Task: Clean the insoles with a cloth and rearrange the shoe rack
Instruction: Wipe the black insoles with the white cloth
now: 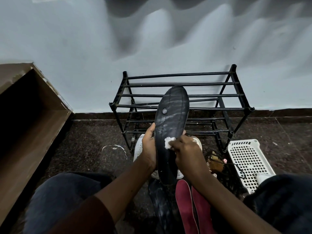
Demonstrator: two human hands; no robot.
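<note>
in front of the shoe rack, our left hand is gripping the black insole while our right hand is pinching a white cloth against it.

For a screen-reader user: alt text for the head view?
The left hand holds a black insole while the right hand presses a white cloth to it, before a black shoe rack; two red insoles lie below.
</note>
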